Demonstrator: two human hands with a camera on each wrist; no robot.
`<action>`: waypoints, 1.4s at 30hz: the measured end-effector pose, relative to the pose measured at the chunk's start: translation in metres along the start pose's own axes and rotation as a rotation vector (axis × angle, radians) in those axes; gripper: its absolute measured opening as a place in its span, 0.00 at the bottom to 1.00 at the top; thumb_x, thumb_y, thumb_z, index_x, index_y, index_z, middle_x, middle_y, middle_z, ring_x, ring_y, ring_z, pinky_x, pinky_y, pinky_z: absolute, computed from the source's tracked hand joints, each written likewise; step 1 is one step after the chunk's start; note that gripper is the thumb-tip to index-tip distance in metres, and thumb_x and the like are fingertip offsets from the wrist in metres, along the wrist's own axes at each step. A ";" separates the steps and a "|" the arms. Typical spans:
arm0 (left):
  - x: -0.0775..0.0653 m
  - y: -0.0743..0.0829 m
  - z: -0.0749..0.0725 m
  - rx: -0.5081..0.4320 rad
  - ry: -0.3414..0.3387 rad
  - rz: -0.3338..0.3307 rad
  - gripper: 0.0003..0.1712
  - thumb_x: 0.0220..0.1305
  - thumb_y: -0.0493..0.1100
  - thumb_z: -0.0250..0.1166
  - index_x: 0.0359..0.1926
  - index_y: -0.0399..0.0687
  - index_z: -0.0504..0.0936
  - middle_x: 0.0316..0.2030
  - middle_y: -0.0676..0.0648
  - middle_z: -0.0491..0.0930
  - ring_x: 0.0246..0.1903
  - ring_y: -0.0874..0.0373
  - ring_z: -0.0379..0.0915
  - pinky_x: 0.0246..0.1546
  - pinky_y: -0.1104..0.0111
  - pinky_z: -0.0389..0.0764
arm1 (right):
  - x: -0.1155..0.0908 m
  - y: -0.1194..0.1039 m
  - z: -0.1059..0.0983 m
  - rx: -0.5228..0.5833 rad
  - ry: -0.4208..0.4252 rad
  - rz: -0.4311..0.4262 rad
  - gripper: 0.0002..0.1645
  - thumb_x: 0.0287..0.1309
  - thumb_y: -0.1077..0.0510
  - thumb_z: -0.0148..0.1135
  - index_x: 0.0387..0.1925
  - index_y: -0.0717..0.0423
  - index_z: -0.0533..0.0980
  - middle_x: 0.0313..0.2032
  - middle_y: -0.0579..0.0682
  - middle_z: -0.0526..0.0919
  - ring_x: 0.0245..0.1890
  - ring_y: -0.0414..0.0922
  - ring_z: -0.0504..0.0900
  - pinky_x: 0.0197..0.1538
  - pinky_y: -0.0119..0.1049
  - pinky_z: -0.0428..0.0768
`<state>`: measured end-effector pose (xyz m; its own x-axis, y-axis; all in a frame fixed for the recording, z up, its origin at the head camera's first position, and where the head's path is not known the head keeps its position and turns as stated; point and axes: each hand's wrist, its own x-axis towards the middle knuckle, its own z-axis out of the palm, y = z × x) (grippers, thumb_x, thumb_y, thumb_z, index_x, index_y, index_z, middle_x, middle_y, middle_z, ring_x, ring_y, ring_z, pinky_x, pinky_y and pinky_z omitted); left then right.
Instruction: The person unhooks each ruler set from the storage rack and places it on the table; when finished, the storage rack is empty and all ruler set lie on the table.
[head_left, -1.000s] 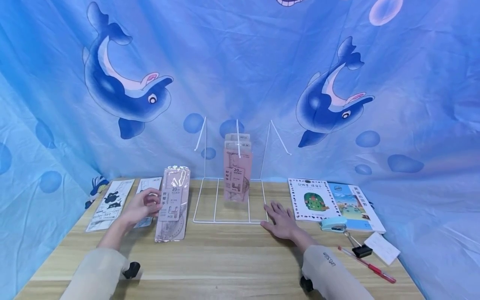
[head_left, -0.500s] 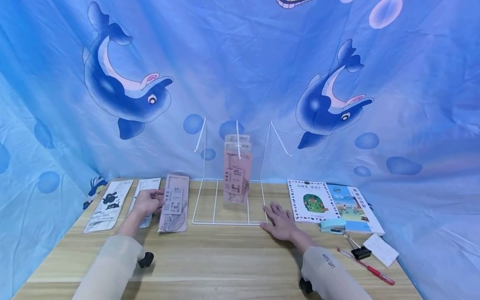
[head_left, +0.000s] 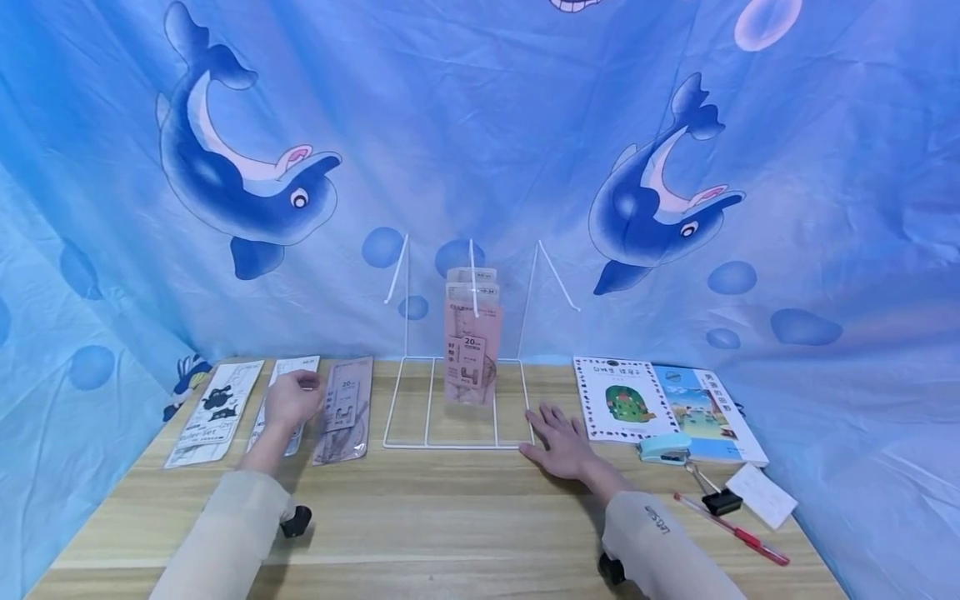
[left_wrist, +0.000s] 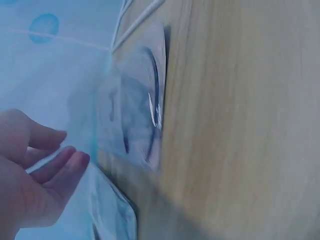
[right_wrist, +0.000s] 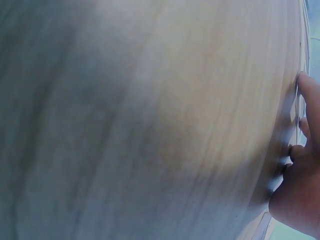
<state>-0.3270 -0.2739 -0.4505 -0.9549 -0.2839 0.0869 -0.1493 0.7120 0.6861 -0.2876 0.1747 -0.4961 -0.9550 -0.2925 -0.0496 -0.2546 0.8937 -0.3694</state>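
Left hand: positioned left of centre in the head view, above the grey-white packet, which it partly covers. Fingers are loosely bent; the left wrist view shows the thumb and fingertips apart, with a gap between them. The fingertips are near the left edge of the pink packet.

Pink packet: lies face up on the tabletop, left of centre in the frame, between the grey-white packet and the wire rack. It is apart from the rack. Its label reads 20.

Right hand: rests palm down on the tabletop, right of centre, with fingers spread. Its thumb and forefinger lie at the front right corner of the rack; contact with the wire cannot be confirmed.

Wire rack: white, at the centre of the frame, with three arms at the top. A hanging packet, pink, is suspended from the middle arm, with a second tab visible behind its own.

Left side of frame: a cat-printed packet lies on the tabletop.

Right side of frame: a white booklet, blue booklet, mint stapler, black binder clip, white note pad and red pen.
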 end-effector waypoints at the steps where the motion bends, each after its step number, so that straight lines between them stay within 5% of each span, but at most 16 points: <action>1: -0.002 0.007 0.001 -0.010 -0.008 0.020 0.26 0.58 0.36 0.58 0.59 0.37 0.74 0.54 0.33 0.79 0.52 0.39 0.77 0.49 0.53 0.83 | 0.000 0.000 0.000 -0.005 -0.003 0.004 0.41 0.65 0.34 0.49 0.73 0.45 0.56 0.76 0.57 0.51 0.77 0.58 0.46 0.76 0.65 0.43; 7: -0.018 0.057 0.016 -0.072 -0.052 0.231 0.30 0.60 0.39 0.63 0.64 0.37 0.70 0.55 0.33 0.80 0.53 0.39 0.79 0.55 0.52 0.82 | 0.000 0.000 0.000 -0.006 0.002 0.002 0.41 0.65 0.35 0.49 0.73 0.45 0.56 0.76 0.58 0.51 0.77 0.59 0.46 0.76 0.66 0.44; 11: -0.030 0.088 0.035 -0.200 -0.144 0.346 0.36 0.59 0.40 0.67 0.67 0.38 0.66 0.59 0.32 0.76 0.59 0.37 0.74 0.59 0.50 0.79 | -0.001 0.000 0.000 -0.008 0.004 -0.002 0.40 0.65 0.35 0.50 0.73 0.46 0.56 0.76 0.58 0.52 0.77 0.59 0.47 0.76 0.66 0.44; 16: -0.043 0.119 0.061 -0.407 -0.277 0.432 0.39 0.58 0.36 0.67 0.69 0.39 0.62 0.64 0.31 0.70 0.64 0.37 0.69 0.64 0.46 0.73 | 0.000 0.000 -0.001 -0.006 0.004 -0.005 0.40 0.66 0.34 0.49 0.73 0.45 0.56 0.76 0.58 0.51 0.77 0.59 0.47 0.76 0.66 0.44; 20: -0.048 0.134 0.078 -0.464 -0.249 0.446 0.34 0.58 0.33 0.67 0.66 0.36 0.67 0.58 0.31 0.77 0.57 0.38 0.76 0.59 0.52 0.79 | 0.001 0.002 0.000 -0.009 0.006 -0.006 0.41 0.65 0.34 0.49 0.73 0.44 0.56 0.76 0.58 0.51 0.77 0.59 0.47 0.76 0.66 0.44; 28: -0.052 0.144 0.095 -0.478 -0.092 0.474 0.15 0.57 0.29 0.64 0.47 0.38 0.81 0.39 0.39 0.85 0.39 0.49 0.83 0.46 0.64 0.86 | 0.003 0.005 0.003 -0.006 0.002 -0.002 0.41 0.65 0.34 0.49 0.73 0.43 0.56 0.76 0.56 0.51 0.78 0.58 0.46 0.76 0.64 0.44; 32: -0.054 0.141 0.095 -0.521 -0.104 0.502 0.12 0.58 0.27 0.63 0.43 0.36 0.80 0.37 0.38 0.85 0.36 0.50 0.82 0.39 0.69 0.86 | 0.003 0.003 0.002 -0.006 -0.002 -0.002 0.41 0.65 0.33 0.49 0.74 0.42 0.55 0.76 0.56 0.51 0.78 0.57 0.46 0.77 0.64 0.44; 42: -0.062 0.130 0.086 -0.564 -0.140 0.535 0.23 0.53 0.25 0.66 0.51 0.38 0.76 0.38 0.37 0.83 0.36 0.51 0.81 0.37 0.73 0.87 | 0.003 0.004 0.001 0.000 -0.008 0.009 0.41 0.65 0.33 0.48 0.74 0.42 0.55 0.76 0.56 0.50 0.78 0.57 0.45 0.77 0.64 0.43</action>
<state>-0.3089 -0.1087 -0.4288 -0.8894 0.1159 0.4423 0.4563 0.2856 0.8427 -0.2917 0.1766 -0.4987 -0.9559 -0.2874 -0.0599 -0.2464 0.8962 -0.3688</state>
